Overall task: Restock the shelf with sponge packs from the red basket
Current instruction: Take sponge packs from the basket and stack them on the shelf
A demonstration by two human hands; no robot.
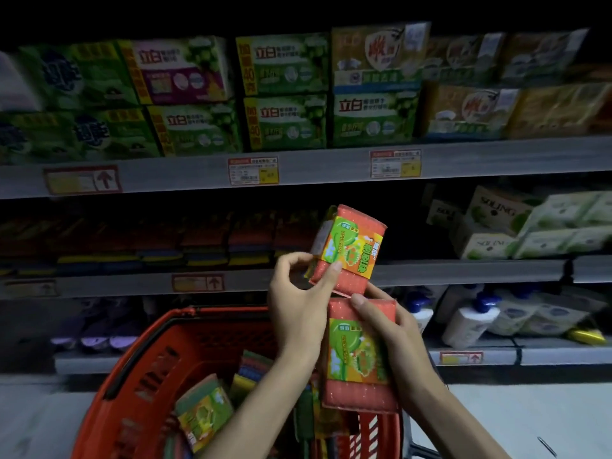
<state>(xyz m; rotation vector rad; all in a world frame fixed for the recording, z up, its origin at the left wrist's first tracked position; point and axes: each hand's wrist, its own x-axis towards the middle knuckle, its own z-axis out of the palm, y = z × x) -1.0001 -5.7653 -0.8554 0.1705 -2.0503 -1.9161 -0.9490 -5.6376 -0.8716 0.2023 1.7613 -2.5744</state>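
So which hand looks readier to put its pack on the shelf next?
Probably the left hand: its sponge pack is already raised to the middle shelf. The right hand holds its pack lower, above the red basket.

Your left hand (299, 303) covers the lower left corner of the upper orange sponge pack with the green and yellow label (347, 248), and your right hand (389, 329) hides the right edge of the lower orange sponge pack (359, 356). Your forearms screen much of the inside of the red plastic basket (142, 385), whose lower part runs off the bottom edge. The dark stacked sponge packs on the middle shelf (165, 246) sit in shadow; their labels cannot be read. The small white and red price tags (253, 170) are too blurred to read.
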